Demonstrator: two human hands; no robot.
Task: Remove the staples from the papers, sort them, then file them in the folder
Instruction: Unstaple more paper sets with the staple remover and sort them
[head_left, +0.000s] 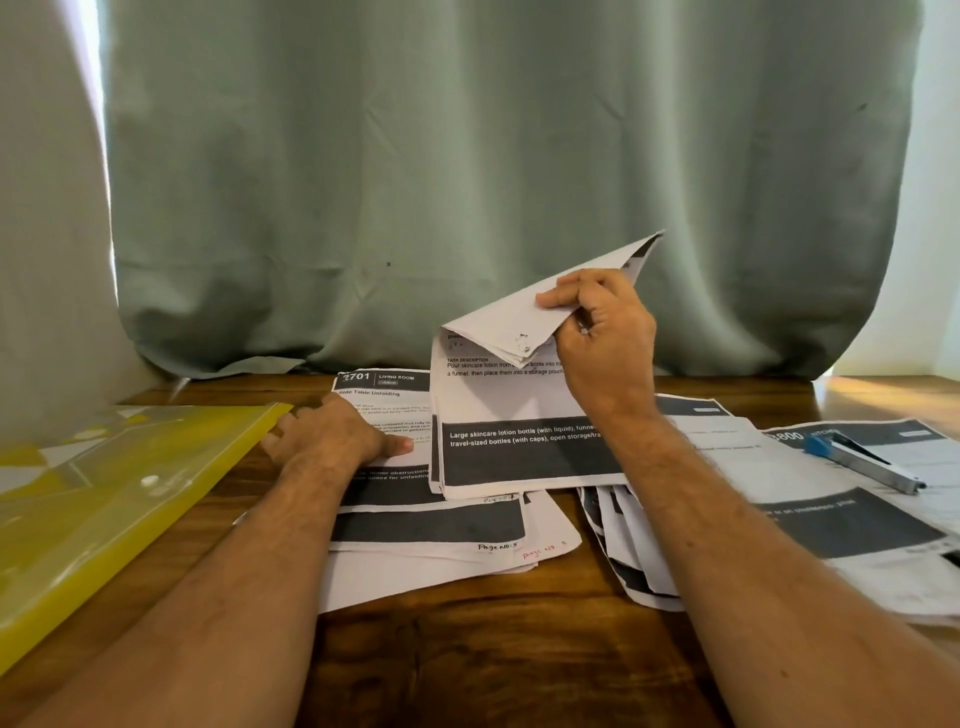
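Pinching the stapled bundle's (511, 415) folded-back corner, your right hand (605, 325) risked tearing pages if pulled while your flat left hand (332, 434) pinned loose sheets (431, 530).

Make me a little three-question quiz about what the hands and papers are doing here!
1. True or false: the right hand pinches the folded-back corner of the stapled papers.
2. Which side of the table holds the yellow folder? A) the person's left B) the person's right
3. Fill in: the left hand rests on the loose ____.

Key: 1 true. 2 A. 3 papers.
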